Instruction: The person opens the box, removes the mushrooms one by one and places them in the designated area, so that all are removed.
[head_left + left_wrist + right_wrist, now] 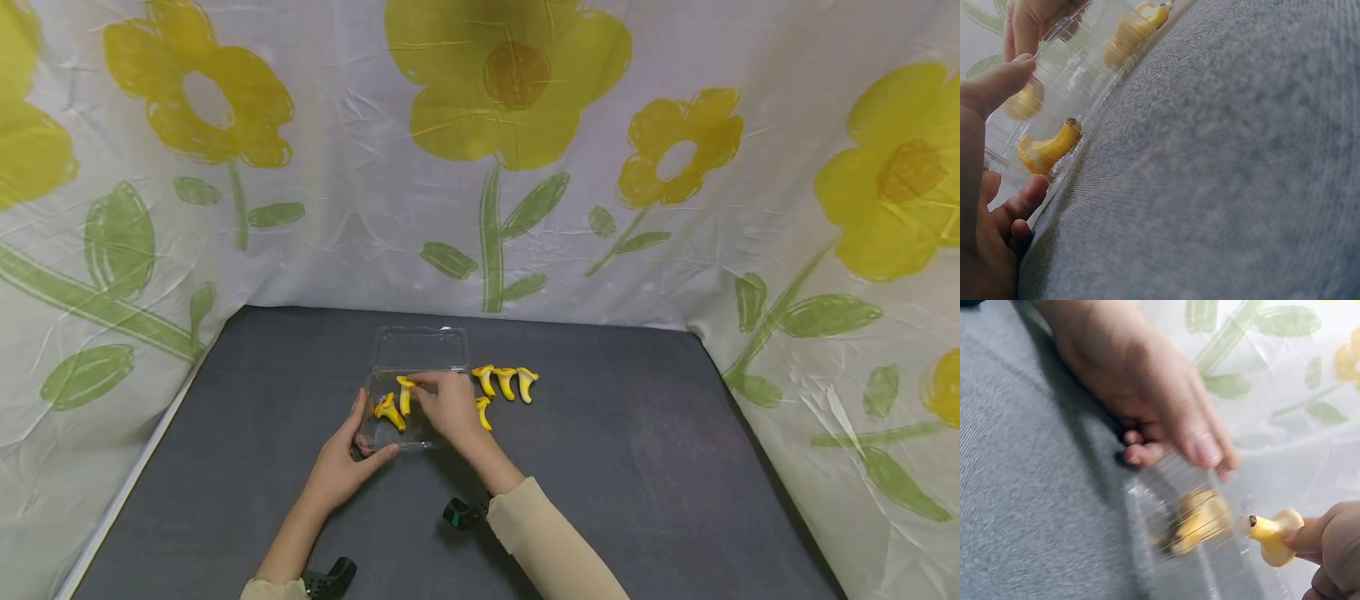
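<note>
A clear plastic clamshell box [418, 438] lies with its lid [420, 347] folded back. My left hand [337, 475] holds the near left corner, thumb at the front edge and fingers along the left side. Inside lies one yellow mushroom [390, 412], chanterelle-shaped; the left wrist view also shows this mushroom [1050, 147] through the wall. Over the box, my right hand [450, 408] pinches another yellow mushroom [1275, 534] by its flared cap, stem pointing down. Whether that stem touches the box floor, I cannot tell.
Right of the box lie several loose mushrooms [505, 383], with one more mushroom [483, 412] partly behind my right hand. A dark grey cloth [622, 467] covers the table. A flower-printed curtain [337, 225] stands behind and at both sides.
</note>
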### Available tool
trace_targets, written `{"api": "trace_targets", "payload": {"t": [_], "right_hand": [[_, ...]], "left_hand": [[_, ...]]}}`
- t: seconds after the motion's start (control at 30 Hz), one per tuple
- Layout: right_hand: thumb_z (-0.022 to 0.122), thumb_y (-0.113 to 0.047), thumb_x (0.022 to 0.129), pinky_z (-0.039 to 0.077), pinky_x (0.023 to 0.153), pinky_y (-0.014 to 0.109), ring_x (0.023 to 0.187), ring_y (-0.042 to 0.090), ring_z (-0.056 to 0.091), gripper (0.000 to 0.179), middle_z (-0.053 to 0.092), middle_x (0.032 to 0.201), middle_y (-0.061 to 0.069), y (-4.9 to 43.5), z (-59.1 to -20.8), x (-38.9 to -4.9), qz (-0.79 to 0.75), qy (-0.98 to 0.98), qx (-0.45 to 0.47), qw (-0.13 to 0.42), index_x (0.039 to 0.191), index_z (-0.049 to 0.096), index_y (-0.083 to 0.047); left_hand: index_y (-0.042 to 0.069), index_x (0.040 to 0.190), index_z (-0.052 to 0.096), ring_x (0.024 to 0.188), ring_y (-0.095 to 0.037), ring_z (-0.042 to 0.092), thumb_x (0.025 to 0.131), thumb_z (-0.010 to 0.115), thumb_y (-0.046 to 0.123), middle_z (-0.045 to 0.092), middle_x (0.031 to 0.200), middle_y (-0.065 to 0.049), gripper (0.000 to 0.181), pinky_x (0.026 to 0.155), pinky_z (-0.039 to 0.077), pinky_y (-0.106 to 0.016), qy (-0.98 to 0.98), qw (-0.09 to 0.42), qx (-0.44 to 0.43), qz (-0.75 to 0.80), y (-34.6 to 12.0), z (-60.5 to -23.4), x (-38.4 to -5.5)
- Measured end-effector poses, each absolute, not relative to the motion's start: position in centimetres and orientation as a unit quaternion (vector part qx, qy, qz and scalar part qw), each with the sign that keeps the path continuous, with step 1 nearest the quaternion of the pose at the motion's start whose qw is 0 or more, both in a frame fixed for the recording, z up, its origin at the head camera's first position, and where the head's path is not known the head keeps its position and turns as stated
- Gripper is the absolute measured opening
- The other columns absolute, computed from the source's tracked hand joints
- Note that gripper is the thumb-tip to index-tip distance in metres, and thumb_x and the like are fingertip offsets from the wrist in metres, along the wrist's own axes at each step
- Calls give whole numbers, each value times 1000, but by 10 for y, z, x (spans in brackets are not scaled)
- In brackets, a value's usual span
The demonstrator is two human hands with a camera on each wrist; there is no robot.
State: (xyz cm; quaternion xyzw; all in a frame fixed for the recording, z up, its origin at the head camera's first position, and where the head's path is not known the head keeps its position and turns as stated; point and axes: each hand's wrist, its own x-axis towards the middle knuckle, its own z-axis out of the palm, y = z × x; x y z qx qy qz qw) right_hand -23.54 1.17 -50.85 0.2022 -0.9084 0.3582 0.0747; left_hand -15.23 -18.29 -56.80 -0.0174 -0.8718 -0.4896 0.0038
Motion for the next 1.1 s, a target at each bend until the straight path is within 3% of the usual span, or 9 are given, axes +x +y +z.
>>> {"api": "trace_targets", "payload": {"t": [0.23,0.47,0.9,1.03,1.1], "right_hand": [[77,-15,99,27,41,17,36,0,20,20,82,107,6,18,-493,-231,393,-890,217,81,118,84,-13],[79,-11,97,31,46,19,41,0,28,20,81,111,7,32,-495,-227,422,-880,204,74,116,84,-9],[85,-6,90,28,46,19,42,-4,25,19,82,100,9,71,-499,-226,483,-854,160,109,109,86,-8],[85,-6,89,35,46,18,53,-10,48,18,81,100,9,81,-499,-224,488,-852,143,122,107,86,-8],[85,-6,89,35,46,19,52,-9,48,18,82,100,9,86,-500,-223,490,-852,132,126,107,86,-7]], "left_hand": [[18,173,11,77,-12,48,94,83,44,56,103,-5,110,74,42,-30,-870,3,-17,-492,-183,-568,-152],[18,173,12,77,-12,48,93,84,43,56,96,-3,110,73,42,-30,-873,7,-15,-487,-182,-568,-151],[19,173,11,79,-13,48,93,83,45,55,91,-2,111,75,41,-32,-882,8,-11,-471,-181,-567,-150],[20,173,11,80,-13,49,93,83,45,57,96,-3,110,75,42,-32,-882,10,-13,-470,-182,-568,-150],[20,173,11,80,-13,49,93,83,45,61,108,-6,110,75,42,-32,-882,12,-15,-471,-182,-568,-150]]}}
